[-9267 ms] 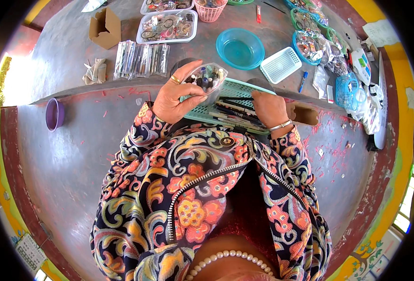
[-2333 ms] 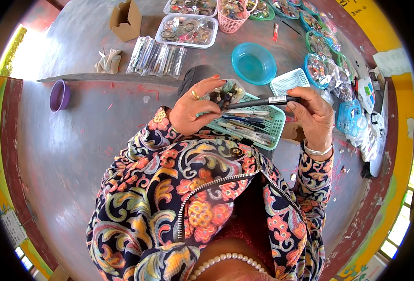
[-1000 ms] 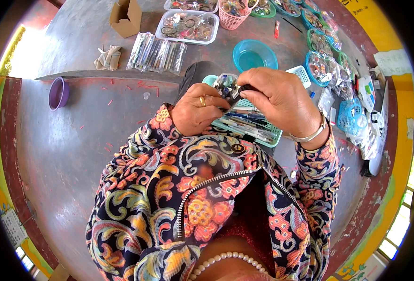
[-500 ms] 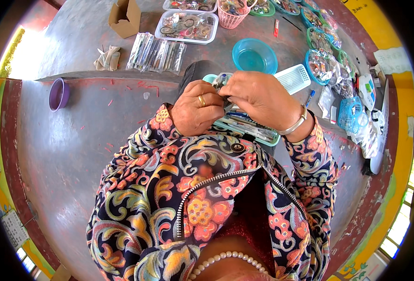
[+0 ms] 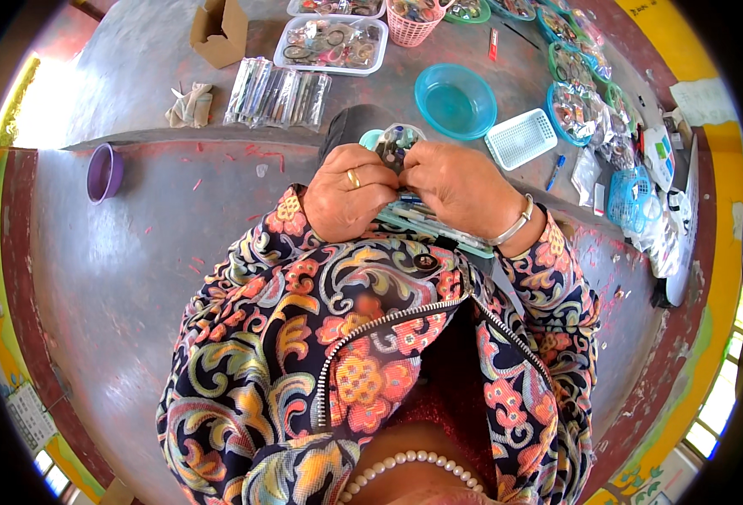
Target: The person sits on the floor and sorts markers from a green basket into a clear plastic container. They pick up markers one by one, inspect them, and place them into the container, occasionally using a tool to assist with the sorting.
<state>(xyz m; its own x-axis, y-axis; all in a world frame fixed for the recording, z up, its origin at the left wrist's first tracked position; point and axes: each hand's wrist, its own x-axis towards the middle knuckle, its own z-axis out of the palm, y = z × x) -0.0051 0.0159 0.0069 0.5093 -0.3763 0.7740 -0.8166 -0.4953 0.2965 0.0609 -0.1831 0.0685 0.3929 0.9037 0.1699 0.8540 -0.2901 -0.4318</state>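
My left hand [image 5: 351, 192], with a ring on one finger, is closed, its fingertips meeting those of my right hand [image 5: 460, 189] above my lap. The right hand, a bracelet at its wrist, is pinched too. What they grip is hidden between the fingers. Just beyond the fingertips shows a rounded, clear-looking bundle [image 5: 398, 143] of small dark and coloured pieces. Whether the fingers hold its edge I cannot tell. Under the hands lies a pale green tray [image 5: 439, 232] holding several pens, partly covered by the right hand.
Ahead on the raised surface are a teal bowl [image 5: 456, 101], a white perforated basket [image 5: 521, 140], bagged pens [image 5: 277, 94], a tray of small items [image 5: 331, 46], a pink basket [image 5: 412, 32] and a cardboard box [image 5: 220, 34]. A purple bowl [image 5: 104, 173] stands left. Several filled baskets line the right.
Both hands have shifted slightly, the right one down and inward. More of the clear-looking bundle shows beyond the fingertips, and less of the pen tray is visible.
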